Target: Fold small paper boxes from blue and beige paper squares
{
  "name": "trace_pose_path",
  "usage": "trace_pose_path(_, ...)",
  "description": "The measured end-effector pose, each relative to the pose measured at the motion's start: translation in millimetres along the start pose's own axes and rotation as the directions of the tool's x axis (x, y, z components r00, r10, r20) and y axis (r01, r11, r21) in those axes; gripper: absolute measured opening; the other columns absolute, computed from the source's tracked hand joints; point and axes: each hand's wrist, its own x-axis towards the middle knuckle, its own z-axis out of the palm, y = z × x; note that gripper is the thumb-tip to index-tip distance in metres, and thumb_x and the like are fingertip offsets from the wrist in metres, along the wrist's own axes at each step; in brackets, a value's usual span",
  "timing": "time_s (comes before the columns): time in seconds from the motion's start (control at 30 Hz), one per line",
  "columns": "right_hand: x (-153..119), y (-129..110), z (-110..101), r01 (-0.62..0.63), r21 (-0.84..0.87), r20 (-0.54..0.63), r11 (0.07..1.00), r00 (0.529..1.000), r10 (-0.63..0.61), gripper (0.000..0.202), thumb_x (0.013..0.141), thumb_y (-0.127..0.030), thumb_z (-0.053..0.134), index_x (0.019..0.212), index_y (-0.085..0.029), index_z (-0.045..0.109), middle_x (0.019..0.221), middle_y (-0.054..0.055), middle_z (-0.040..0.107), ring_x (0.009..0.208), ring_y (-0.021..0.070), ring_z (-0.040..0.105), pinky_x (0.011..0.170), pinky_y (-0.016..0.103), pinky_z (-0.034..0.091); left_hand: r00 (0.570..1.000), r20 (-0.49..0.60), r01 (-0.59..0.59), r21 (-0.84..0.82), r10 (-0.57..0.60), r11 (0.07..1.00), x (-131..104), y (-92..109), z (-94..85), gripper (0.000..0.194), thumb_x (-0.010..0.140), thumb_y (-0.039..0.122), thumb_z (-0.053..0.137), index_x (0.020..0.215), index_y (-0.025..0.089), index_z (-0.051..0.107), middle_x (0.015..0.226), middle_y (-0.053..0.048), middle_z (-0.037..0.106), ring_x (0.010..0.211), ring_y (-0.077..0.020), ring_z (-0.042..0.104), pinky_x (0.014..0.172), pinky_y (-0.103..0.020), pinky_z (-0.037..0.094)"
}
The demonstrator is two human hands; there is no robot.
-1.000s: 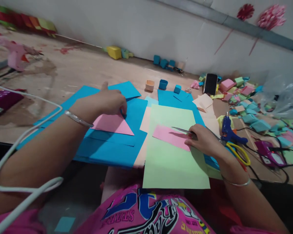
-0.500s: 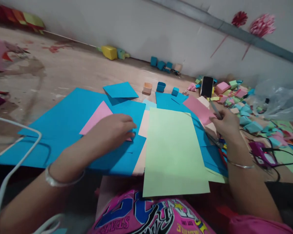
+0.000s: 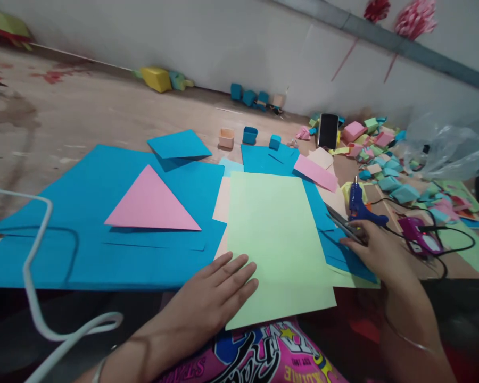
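Observation:
A pale green sheet of paper lies before me, its lower end overhanging the table edge. My left hand rests on its lower left edge, fingers stretched out and holding nothing. On the right, my right hand is closed around what look like scissors. Their grey blades point up and left over blue paper, while the handles are hidden by the hand. A folded pink paper triangle sits on the large blue sheet to the left. Past the right hand's blades lies a pink paper strip.
A blue glue gun lies beyond my right hand. A purple device with black cords stands farther right. Small paper boxes, a phone and a heap of paper pieces lie behind. A white cable crosses the left.
My left hand has left the pink triangle and moved right onto the green sheet. My right hand has come down and nearer from the pink strip, which now lies flat; the glue gun is uncovered.

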Motion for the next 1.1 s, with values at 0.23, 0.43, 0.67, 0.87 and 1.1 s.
trace_pose_path(0.23, -52, -1, 16, 0.215, -0.024, -0.301, 0.976, 0.930, -0.212, 0.048, 0.087, -0.039, 0.055, 0.130, -0.017, 0.055, 0.132, 0.018, 0.054, 0.125, 0.0358, 0.049, 0.102, 0.055, 0.040, 0.960, -0.180, 0.138, -0.362, -0.214, 0.922, 2, 3, -8.2, 0.055, 0.093, 0.025, 0.050, 0.146, 0.032, 0.036, 0.129, -0.005, 0.065, 0.120, -0.0205, 0.061, 0.096, -0.036, 0.055)
trace_pose_path(0.43, -59, -37, 7, 0.512, 0.503, -0.185, 0.697, 0.851, -0.492, 0.034, 0.089, -0.022, 0.053, 0.121, -0.028, 0.064, 0.124, 0.007, 0.065, 0.121, 0.0297, 0.056, 0.100, 0.048, 0.045, 0.933, -0.189, 0.180, -0.493, -0.306, 0.851, 13, -2, -20.7, 0.043, 0.090, 0.027, 0.052, 0.132, 0.037, 0.052, 0.111, -0.001, 0.073, 0.098, -0.0189, 0.071, 0.082, -0.030, 0.058)
trace_pose_path(0.67, -54, -38, 29, 0.010, 0.471, 0.066, 0.882, 0.997, -0.047, 0.031, 0.086, -0.048, 0.057, 0.077, -0.021, 0.067, 0.063, 0.000, 0.060, 0.056, 0.0160, 0.054, 0.048, 0.025, 0.041, 0.685, 0.047, 0.613, -0.577, -0.727, 0.540, 33, 5, -27.0, 0.044, 0.090, 0.031, 0.052, 0.133, 0.023, 0.051, 0.085, -0.003, 0.074, 0.067, -0.0173, 0.067, 0.055, -0.027, 0.053)
trace_pose_path(0.87, -58, -54, 31, -0.069, 0.188, -0.051, 0.980, 0.995, 0.081, 0.038, 0.088, -0.055, 0.048, 0.068, -0.023, 0.054, 0.056, -0.001, 0.050, 0.052, 0.0162, 0.047, 0.050, 0.027, 0.034, 0.647, 0.056, 0.562, -0.709, -0.760, 0.426, 33, 5, -19.3, 0.069, 0.089, 0.028, 0.050, 0.150, 0.017, 0.020, 0.078, 0.000, 0.063, 0.057, -0.0110, 0.055, 0.054, -0.024, 0.047)
trace_pose_path(1.1, -66, -59, 42, -0.195, 0.117, -0.236, 0.974, 0.947, 0.218, 0.042, 0.087, -0.053, 0.045, 0.095, -0.019, 0.067, 0.072, 0.008, 0.065, 0.068, 0.0243, 0.060, 0.058, 0.031, 0.040, 0.709, 0.158, 0.567, -0.708, -0.688, 0.421, 34, 8, -15.2, 0.066, 0.084, 0.020, 0.056, 0.146, 0.023, 0.035, 0.082, -0.001, 0.064, 0.061, -0.0118, 0.055, 0.055, -0.026, 0.046)
